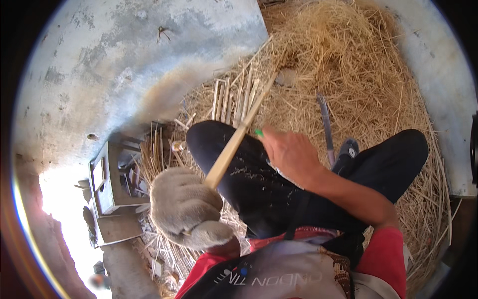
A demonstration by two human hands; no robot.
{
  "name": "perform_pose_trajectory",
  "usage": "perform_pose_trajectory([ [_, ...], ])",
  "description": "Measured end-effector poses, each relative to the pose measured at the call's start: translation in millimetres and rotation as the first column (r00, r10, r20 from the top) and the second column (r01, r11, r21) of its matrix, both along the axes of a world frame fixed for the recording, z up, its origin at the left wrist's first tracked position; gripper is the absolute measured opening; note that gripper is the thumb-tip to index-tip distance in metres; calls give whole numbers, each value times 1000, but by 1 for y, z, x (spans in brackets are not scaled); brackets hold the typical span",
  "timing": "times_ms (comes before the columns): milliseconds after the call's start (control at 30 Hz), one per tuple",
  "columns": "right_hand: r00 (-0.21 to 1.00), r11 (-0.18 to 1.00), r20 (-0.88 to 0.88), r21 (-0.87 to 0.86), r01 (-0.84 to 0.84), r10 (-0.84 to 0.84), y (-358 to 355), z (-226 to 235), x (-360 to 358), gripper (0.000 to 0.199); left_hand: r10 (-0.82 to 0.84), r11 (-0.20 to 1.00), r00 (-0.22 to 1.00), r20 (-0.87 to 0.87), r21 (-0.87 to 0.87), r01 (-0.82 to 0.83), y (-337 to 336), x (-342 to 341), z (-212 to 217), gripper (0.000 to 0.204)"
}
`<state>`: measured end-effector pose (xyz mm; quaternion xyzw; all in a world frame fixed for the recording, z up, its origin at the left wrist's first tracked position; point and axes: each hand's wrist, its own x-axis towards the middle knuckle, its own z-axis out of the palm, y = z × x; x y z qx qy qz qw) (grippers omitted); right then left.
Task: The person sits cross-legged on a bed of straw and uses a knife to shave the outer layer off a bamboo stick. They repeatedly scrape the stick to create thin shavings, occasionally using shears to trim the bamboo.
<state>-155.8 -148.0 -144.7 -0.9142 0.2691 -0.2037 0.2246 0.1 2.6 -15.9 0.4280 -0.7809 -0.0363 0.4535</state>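
My left hand (186,207), in a thick grey-beige work glove, is closed round the lower end of a long pale bamboo strip (231,154). The strip slants up and away over my left knee, narrowing toward its far end above the straw. My bare right hand (294,154) is a fist just right of the strip, above my lap. A small green end (258,133) pokes out at its fingers, and a whitish edge shows below the hand; the rest of that tool is hidden. Pale shavings lie on my dark trousers (259,184).
A large heap of fine straw-like shavings (343,45) rises at the far right. Several cut bamboo pieces (231,102) lie beyond my left knee. A long dark blade (325,119) rests near my shoe (347,151). Left stands a wooden stool-like frame (104,182) beside the wall (134,55).
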Motion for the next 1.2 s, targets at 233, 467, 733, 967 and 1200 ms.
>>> perform_pose_trajectory([
  [233,974,991,-215,101,90,-67,-26,-42,7,20,-40,999,999,23,37,39,-3,-5,7,43],
  [467,989,999,-148,38,-23,28,-22,-53,4,22,9,999,999,-51,33,-7,1,-7,2,40],
  [733,964,981,-265,173,86,-37,-22,-37,-8,26,-63,996,994,93,75,56,4,9,4,38],
  [967,974,967,102,137,-215,202,15,27,-10,21,-135,978,984,120,175,113,0,3,12,36],
  [1200,996,985,48,153,-80,74,-9,-15,17,23,-63,994,992,106,91,53,5,-1,17,43],
])
